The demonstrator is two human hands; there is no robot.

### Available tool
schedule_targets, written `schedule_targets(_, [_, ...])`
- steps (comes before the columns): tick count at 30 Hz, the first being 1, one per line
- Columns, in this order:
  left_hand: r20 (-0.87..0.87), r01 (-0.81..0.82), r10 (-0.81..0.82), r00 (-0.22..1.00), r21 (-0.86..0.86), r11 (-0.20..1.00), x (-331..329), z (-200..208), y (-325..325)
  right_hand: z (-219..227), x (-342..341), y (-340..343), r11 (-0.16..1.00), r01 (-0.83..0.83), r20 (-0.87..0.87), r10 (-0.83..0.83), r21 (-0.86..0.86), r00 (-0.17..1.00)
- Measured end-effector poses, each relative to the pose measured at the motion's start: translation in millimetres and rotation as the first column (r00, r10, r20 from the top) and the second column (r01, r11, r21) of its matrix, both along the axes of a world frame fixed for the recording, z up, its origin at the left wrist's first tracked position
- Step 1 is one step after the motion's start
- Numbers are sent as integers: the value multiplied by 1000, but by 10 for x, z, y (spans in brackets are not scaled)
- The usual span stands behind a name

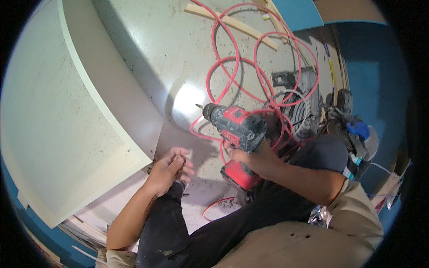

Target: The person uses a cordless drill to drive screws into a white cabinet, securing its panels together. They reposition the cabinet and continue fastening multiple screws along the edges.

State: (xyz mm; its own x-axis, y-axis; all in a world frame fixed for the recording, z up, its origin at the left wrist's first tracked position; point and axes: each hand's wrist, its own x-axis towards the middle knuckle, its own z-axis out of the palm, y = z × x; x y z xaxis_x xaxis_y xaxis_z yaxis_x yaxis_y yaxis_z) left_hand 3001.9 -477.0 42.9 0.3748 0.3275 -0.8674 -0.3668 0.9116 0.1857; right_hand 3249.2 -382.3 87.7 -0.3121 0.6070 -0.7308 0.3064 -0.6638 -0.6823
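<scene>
My right hand (pixel 252 157) is wrapped round the grip of a red and black cordless drill (pixel 237 124). A short bit sticks out of the drill's chuck and points up to the left, clear of any surface. My left hand (pixel 170 169) is held just beyond my knee, near the corner of a large cream-white panel piece (pixel 125 147). Its fingers are curled with the thumb across them; what lies inside, if anything, is too small to make out.
A red hose (pixel 232 38) lies in loops beyond the drill. A dark tool (pixel 304 105) stands at the right, near a blue-and-grey item (pixel 359 130). Wood strips (pixel 232 24) rest on the dusty floor (pixel 147 33). Blue boards (pixel 366 85) stand at the right.
</scene>
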Motion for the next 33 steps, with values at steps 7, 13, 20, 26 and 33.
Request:
schedule_targets(7, [-77, -97, 107, 991, 122, 988, 93, -205, -139, 18, 168, -264, 969, -227, -37, 232, 101, 972])
schedule_targets(13, [-226, -246, 247, 942, 31, 969, 93, -234, -70, 99, 276, -539, 772, -467, 45, 499, 431, 865])
schedule_targets(20, [-94, -334, 344, 934, 106, 937, 67, -291, -120, 153, 317, -672, 867, -448, -122, 479, 216, 869])
schedule_targets(26, [-91, -395, 402, 911, 83, 915, 88, -253, -82, 160, 315, -606, 843, -490, -109, 520, 221, 847])
schedule_targets(33, [-20, -452, 455, 890, 88, 888, 46, -328, -125, 85, 334, -682, 851, -473, -110, 506, 229, 856])
